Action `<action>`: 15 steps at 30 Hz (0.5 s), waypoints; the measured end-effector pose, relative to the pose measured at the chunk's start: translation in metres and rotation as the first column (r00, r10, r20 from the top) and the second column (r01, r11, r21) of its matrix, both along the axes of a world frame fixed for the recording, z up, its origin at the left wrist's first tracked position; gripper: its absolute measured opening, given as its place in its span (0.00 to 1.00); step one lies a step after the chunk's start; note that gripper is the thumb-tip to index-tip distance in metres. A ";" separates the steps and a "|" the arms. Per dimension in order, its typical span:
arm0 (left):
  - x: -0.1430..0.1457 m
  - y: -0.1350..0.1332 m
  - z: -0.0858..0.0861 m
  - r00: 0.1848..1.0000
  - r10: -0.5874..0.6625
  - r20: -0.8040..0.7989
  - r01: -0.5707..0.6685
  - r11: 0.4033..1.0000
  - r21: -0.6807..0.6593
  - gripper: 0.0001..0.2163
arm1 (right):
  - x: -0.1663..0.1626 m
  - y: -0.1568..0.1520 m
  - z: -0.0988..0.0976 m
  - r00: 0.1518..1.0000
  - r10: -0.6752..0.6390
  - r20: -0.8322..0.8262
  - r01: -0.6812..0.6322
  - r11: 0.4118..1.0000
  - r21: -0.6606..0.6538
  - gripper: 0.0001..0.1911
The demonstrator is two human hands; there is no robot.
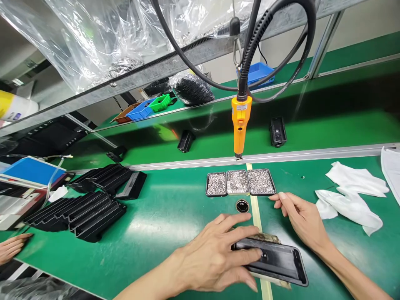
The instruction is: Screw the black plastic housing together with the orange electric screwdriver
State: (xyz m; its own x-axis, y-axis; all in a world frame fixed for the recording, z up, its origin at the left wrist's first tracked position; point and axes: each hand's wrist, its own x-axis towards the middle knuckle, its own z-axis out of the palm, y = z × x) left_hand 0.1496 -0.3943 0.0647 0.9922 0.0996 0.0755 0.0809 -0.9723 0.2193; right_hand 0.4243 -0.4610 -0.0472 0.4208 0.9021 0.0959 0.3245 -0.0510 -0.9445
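I see the left hand [212, 260] lying flat on the left end of a black plastic housing [275, 260], fingers spread, fingertips pressing its top face; this grip is not closed around the part, only resting on it. The housing lies at the 6 o'clock edge of the green surface [162, 216], on top of a mottled pad [265, 238] and across a pale tape strip [256, 212]. From the left palm the housing extends toward 3 o'clock. The right hand [301, 218] sits at 1 o'clock from the housing, just above its far edge, fingers extended and relaxed, holding nothing; its fingertips point toward 10 o'clock and lie just beside the rightmost of three screw trays [240, 182]. The trays stand side by side at 12 o'clock from the housing, each filled with small silver fasteners. A small round black part [242, 205] lies between the trays and the housing, near the left fingertips. An orange electric screwdriver [240, 125] hangs upright on a black cable [250, 46] directly above the trays. White cloths [353, 196] lie at 3 o'clock, well apart from both hands. Stacks of black ribbed parts [84, 208] occupy 9 o'clock. Another person's hand [12, 246] shows at the far 9 o'clock edge. On the conveyor belt [328, 125] beyond the rail, two black units [277, 131] lie apart.
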 end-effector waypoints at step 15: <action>-0.007 0.000 -0.027 0.997 -0.049 0.067 0.044 0.997 0.067 0.25 | -0.006 0.002 -0.002 0.999 0.030 -0.042 -0.027 0.998 0.056 0.28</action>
State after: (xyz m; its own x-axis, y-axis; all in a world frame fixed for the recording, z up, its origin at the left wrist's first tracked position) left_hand 0.1422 -0.3947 0.0378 0.9879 0.0460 0.1483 0.0221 -0.9871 0.1588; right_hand 0.4186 -0.4585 -0.0490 0.3997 0.9076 0.1284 0.2843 0.0105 -0.9587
